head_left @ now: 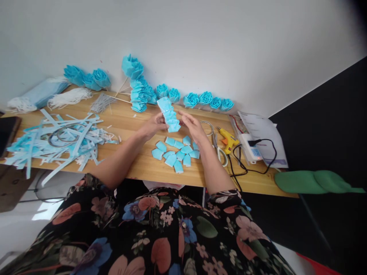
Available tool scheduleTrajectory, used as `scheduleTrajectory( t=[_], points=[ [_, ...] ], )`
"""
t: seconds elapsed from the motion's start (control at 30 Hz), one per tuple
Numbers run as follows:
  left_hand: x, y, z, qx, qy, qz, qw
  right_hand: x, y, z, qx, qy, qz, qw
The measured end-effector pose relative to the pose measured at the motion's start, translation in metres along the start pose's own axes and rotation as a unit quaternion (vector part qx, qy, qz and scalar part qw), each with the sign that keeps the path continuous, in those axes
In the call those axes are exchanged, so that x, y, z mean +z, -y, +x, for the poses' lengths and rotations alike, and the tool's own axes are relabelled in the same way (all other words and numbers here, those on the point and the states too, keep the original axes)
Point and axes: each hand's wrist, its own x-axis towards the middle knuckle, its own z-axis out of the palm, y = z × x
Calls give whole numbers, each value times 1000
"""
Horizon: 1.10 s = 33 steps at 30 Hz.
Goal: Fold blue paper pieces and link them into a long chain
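Two bare hands hold a paper strip (169, 114) of overlapping blue folds just above a wooden table (137, 168) set against a white wall. The left hand (153, 125) has its fingers closed on the strip's lower left edge. The right hand (193, 128) lays its fingers against the lower right edge, though whether they pinch it cannot be made out. Directly beneath lie loose folded pieces (176, 152), about a dozen, bunched together. Finished paper flowers (200, 99) in the same blue line the wall behind, and a heap of paper scraps (57, 137) covers the table's left end. Just right of the right hand sit scissors (219, 151) and a yellow glue gun (228, 139), with black cords trailing around a white power box (250, 151). The risks, on this view: the strip is held only at its lower end, so its free upper end could sag or its folds slip apart, and a wrist drifting right could meet the glue gun's nozzle or snag a cord.
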Motion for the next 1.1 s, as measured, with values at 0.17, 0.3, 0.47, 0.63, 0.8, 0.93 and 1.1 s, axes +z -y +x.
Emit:
scheduleTrajectory(
  t=[0.17, 0.3, 0.47, 0.63, 0.8, 0.93, 1.1],
  points=[
    [3, 0, -2, -5, 10, -1, 1000, 3, -1, 1, 19, 34, 11, 999],
    [2, 3, -2, -10, 7, 9, 1000, 6, -6, 2, 38, 59, 3, 998],
    [2, 4, 1, -4, 5, 9, 1000, 5, -10, 2, 21, 47, -3, 999],
    [4, -5, -2, -5, 12, -2, 1000, -3, -5, 2, 5, 47, -27, 999],
    [4, -5, -3, -8, 22, -4, 1000, -2, -2, 2, -1, 20, -4, 1000],
    [4, -2, -3, -9, 30, 5, 999, 3, -1, 2, 5, 35, 7, 999],
    [6, -1, -4, -26, 57, 20, 998, 8, -3, 0, 19, 48, 14, 999]
  ],
)
